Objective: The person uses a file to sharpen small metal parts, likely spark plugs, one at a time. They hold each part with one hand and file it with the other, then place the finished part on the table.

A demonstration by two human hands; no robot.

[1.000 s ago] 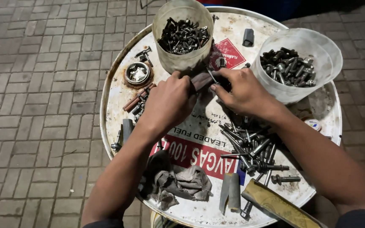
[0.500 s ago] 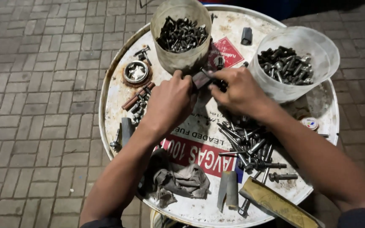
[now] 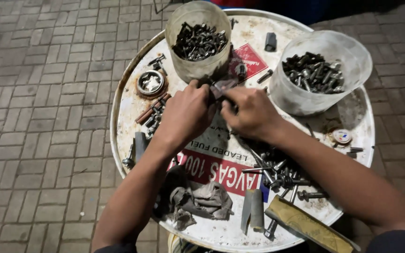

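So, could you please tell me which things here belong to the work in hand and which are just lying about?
In hand: left hand, right hand, small metal part.
Lying about: rag, round tin, loose bolts, two tubs.

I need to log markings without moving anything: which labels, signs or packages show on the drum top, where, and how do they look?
Red diamond-shaped sticker: far side, between the two plastic tubs, white print.
Red rectangular band label: painted across the white drum lid, near the grey rag, white lettering, partly under the forearms.
Small round white sticker: right edge, red and blue marks.
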